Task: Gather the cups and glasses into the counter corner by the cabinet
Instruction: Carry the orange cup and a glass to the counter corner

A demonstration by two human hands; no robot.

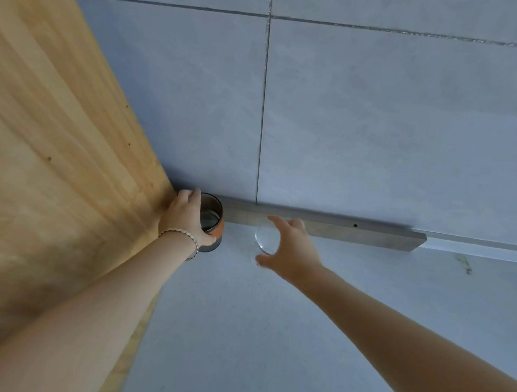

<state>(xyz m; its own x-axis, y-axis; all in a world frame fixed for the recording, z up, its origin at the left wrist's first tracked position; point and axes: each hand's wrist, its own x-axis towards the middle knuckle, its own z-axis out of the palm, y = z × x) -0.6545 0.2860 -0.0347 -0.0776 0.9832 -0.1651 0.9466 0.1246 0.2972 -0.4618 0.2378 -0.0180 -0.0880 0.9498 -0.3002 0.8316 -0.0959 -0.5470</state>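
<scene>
The left hand [186,218] clamps the orange cup [211,223] into the counter [273,333] corner beside the wooden cabinet [57,153]. The right hand [287,249], fingers spread, hovers over 1 clear glass [266,237] just beside it, likely next.

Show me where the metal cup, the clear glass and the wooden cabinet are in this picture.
metal cup [212,215]: head view, on its inner wall below the rim.
clear glass [264,237]: head view, on its rim's left part, beside the right hand.
wooden cabinet [58,129]: head view, on its side panel.

Left hand [186,218] curled, gripping; right hand [290,249] spread, apparently empty.
</scene>
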